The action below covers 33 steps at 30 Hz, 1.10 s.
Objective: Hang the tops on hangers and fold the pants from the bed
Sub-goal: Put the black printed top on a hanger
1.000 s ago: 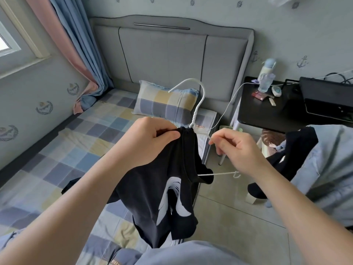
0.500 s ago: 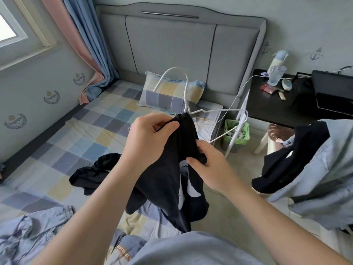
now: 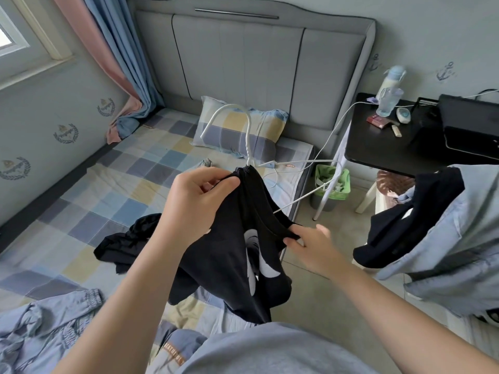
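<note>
I hold a black top with a white print (image 3: 235, 255) up over the bed's edge. A white wire hanger (image 3: 244, 122) sticks out of its neck, hook upward, one arm bare toward the right. My left hand (image 3: 198, 203) pinches the collar at the hanger's neck. My right hand (image 3: 310, 244) pinches the neckline's lower edge. A second black garment (image 3: 127, 238) lies crumpled on the checked bed (image 3: 94, 184). Light blue pants (image 3: 40, 330) lie bunched at the bottom left.
A checked pillow (image 3: 240, 130) leans at the grey headboard. A black side table (image 3: 391, 147) with a bottle and small items stands right, a green bin (image 3: 333, 182) below it. Clothes in black and light blue (image 3: 445, 225) hang at the right edge.
My right hand let go of the hanger's bare arm and moved down to the top's neckline, now pulling it lower right. The view shifted slightly left and down.
</note>
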Each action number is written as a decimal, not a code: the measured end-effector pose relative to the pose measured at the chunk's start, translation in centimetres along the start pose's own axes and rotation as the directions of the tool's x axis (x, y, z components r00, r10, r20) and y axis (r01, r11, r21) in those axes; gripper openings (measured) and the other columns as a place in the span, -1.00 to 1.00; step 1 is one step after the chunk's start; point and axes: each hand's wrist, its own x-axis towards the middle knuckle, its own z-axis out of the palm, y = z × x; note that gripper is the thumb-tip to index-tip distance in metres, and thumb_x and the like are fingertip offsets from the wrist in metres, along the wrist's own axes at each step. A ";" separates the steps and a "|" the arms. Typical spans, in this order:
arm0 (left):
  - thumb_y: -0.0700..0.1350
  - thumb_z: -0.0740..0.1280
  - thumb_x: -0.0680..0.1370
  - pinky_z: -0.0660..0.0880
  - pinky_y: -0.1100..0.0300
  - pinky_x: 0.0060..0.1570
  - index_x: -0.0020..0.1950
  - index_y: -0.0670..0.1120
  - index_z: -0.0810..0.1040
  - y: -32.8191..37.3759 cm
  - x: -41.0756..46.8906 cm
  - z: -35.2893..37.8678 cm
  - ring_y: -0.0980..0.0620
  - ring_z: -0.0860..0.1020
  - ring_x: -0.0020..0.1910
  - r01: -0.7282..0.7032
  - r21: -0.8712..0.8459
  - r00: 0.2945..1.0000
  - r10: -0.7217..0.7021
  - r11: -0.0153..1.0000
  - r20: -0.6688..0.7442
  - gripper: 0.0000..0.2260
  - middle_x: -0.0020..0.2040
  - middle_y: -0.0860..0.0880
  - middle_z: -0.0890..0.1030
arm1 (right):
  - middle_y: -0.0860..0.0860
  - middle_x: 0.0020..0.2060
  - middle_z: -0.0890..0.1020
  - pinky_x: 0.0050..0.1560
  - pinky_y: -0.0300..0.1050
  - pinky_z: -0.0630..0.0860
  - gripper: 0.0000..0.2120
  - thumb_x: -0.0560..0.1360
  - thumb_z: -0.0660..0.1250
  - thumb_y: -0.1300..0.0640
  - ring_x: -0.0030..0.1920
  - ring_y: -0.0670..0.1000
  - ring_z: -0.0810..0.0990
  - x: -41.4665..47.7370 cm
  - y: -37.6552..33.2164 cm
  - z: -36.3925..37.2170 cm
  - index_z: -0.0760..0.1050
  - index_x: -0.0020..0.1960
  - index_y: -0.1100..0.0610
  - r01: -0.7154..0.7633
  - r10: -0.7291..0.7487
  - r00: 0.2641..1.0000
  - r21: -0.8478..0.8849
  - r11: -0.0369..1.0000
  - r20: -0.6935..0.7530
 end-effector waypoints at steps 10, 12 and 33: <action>0.09 0.46 0.52 0.56 -0.29 -0.16 -0.06 0.14 0.73 -2.3 0.0 -4.1 -0.43 0.56 -0.20 0.025 0.060 0.990 -0.033 0.998 0.137 -0.91 -0.18 -0.14 0.67 | -0.16 0.00 0.60 0.51 0.03 -0.15 -0.81 0.66 0.20 0.12 0.27 -0.10 0.47 1.9 3.8 -3.7 0.57 0.17 0.00 0.081 -0.094 0.991 -0.136 0.987 -0.091; 0.15 0.44 0.51 0.53 -0.39 -0.15 -0.01 0.15 0.72 -2.8 0.0 -4.8 -0.47 0.57 -0.19 0.043 0.077 0.986 -0.055 0.996 0.159 -0.85 -0.18 -0.17 0.68 | -0.14 -0.03 0.60 0.49 -0.01 -0.09 -0.83 0.65 0.24 0.14 0.23 -0.08 0.49 2.2 4.0 -4.3 0.59 0.13 0.04 0.101 -0.116 0.983 -0.105 0.989 -0.144; -0.06 0.48 0.51 0.40 0.42 -0.22 -0.17 0.35 0.66 -4.1 1.2 -1.3 0.16 0.52 -0.25 -0.153 0.171 0.950 0.098 0.973 0.295 -0.75 -0.17 0.14 0.60 | -0.09 -0.32 0.46 -0.18 -0.15 0.42 -0.87 0.57 0.29 -0.09 -0.31 -0.08 0.42 0.3 -6.7 -9.4 0.39 -0.08 -0.09 0.390 -0.370 0.921 0.340 0.856 -0.125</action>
